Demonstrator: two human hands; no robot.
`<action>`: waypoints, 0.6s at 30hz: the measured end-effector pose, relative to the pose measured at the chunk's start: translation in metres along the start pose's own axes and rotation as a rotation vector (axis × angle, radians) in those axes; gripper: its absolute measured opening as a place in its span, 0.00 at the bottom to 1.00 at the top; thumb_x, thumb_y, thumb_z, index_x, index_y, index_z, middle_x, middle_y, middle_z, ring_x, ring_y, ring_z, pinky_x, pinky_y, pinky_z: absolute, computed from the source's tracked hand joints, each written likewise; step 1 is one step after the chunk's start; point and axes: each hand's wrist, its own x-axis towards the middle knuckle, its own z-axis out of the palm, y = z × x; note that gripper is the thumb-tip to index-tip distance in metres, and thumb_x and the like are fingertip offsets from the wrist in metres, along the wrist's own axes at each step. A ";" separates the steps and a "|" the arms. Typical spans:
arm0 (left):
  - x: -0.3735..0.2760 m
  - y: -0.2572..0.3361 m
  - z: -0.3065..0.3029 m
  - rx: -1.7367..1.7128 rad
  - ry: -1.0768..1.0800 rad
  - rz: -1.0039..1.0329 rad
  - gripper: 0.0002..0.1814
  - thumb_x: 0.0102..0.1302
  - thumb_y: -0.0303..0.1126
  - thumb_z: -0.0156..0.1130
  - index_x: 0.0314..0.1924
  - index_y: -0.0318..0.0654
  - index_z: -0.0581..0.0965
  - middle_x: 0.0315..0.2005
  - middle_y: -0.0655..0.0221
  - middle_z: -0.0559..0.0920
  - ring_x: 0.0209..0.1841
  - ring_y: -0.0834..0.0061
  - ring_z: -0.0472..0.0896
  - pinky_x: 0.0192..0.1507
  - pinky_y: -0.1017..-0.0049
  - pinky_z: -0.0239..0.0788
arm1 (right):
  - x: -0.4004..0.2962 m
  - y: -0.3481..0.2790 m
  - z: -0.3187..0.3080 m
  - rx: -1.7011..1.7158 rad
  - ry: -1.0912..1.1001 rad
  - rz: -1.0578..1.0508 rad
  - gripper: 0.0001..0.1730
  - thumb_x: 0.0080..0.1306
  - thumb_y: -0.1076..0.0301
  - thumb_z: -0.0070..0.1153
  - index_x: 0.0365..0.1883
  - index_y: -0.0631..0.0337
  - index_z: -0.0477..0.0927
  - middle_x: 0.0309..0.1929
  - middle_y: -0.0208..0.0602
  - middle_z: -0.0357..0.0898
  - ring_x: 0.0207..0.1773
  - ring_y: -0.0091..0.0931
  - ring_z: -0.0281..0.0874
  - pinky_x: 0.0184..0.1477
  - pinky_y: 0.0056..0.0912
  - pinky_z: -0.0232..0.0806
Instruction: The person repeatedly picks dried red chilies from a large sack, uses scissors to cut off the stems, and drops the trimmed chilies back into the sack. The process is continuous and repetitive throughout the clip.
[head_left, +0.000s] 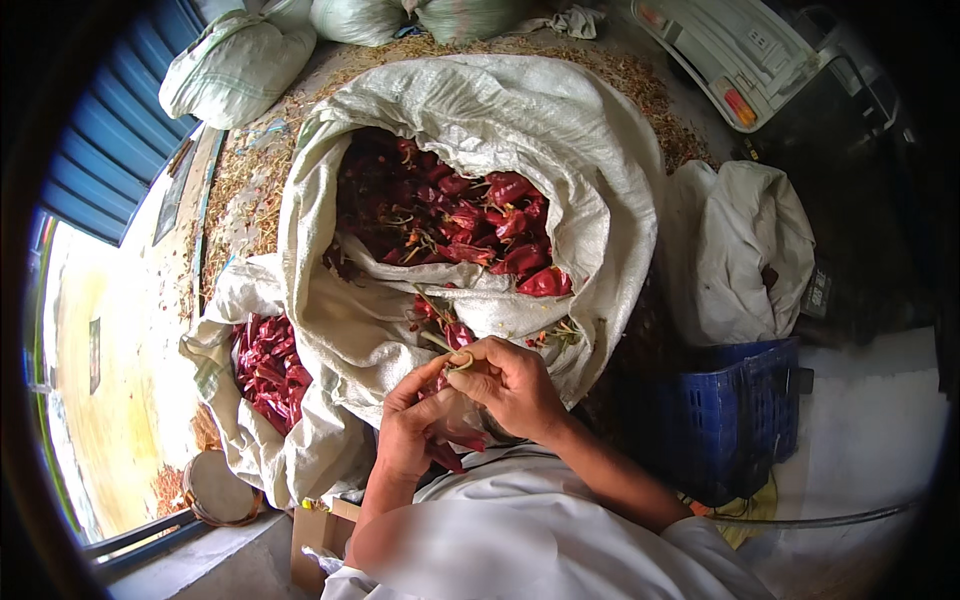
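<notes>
My left hand (411, 421) is closed around several dried red chili peppers (459, 444), whose tips hang out below the fingers. My right hand (514, 386) meets it fingertip to fingertip, pinching a pale curled stem (463, 363) at the top of a pepper. Both hands are over the near edge of a large white woven sack (607, 150) with a rolled-down rim. Inside the sack lie many dried red chilies (469, 221), some with stems. Loose stem scraps (559, 334) rest on the sack's near fold.
At the left stands a smaller woven sack (225, 420) of stemless-looking red chilies (274, 367). A blue plastic crate (731, 412) and another white sack (750, 255) stand at the right. Stems litter the floor (247, 184). Filled sacks (240, 67) and a vehicle (739, 56) are beyond.
</notes>
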 end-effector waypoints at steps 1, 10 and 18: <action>0.000 0.002 0.002 0.078 0.022 -0.004 0.24 0.67 0.24 0.63 0.63 0.34 0.76 0.36 0.73 0.82 0.26 0.83 0.76 0.29 0.82 0.71 | 0.002 -0.001 -0.001 -0.094 0.005 -0.069 0.13 0.67 0.63 0.66 0.43 0.62 0.81 0.35 0.40 0.82 0.35 0.32 0.84 0.36 0.32 0.74; 0.007 0.009 0.002 1.127 -0.084 0.407 0.05 0.71 0.22 0.60 0.45 0.29 0.79 0.34 0.69 0.83 0.30 0.80 0.83 0.32 0.77 0.78 | -0.001 -0.026 -0.010 -0.832 -0.024 -0.443 0.06 0.69 0.65 0.58 0.34 0.56 0.78 0.31 0.33 0.75 0.30 0.33 0.81 0.29 0.39 0.73; 0.006 -0.003 0.004 0.958 -0.140 0.444 0.07 0.71 0.26 0.63 0.36 0.28 0.78 0.27 0.70 0.80 0.28 0.82 0.81 0.28 0.79 0.73 | -0.001 -0.022 -0.010 -0.463 0.092 -0.357 0.06 0.71 0.68 0.60 0.35 0.60 0.80 0.26 0.32 0.78 0.25 0.26 0.78 0.28 0.25 0.71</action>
